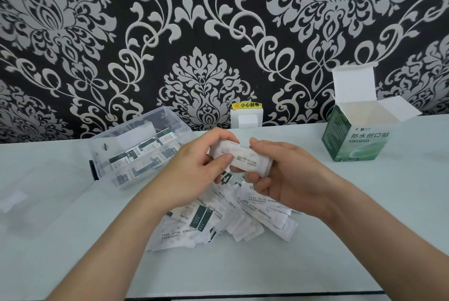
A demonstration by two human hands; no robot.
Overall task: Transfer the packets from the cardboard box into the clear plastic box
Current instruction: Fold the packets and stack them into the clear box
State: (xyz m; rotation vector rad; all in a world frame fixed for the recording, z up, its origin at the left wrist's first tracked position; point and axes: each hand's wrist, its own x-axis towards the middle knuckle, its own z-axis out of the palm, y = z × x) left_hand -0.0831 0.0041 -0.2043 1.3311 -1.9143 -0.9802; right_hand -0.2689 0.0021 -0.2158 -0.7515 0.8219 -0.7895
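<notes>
Both hands hold a white stack of packets (243, 159) above the table centre. My left hand (196, 167) grips its left end, thumb on top. My right hand (286, 174) curls round its right end. Under the hands lies a loose pile of packets (230, 218), white with dark green print. The clear plastic box (145, 128) stands to the left, holding several packets. The green and white cardboard box (352, 140) stands at the right with its flaps open; its inside is not visible.
The pale table (364, 227) ends at a dark front edge at the bottom. A clear lid (36, 203) lies flat at the left. A white wall socket (246, 118) with a yellow label sits behind the hands against the patterned wall.
</notes>
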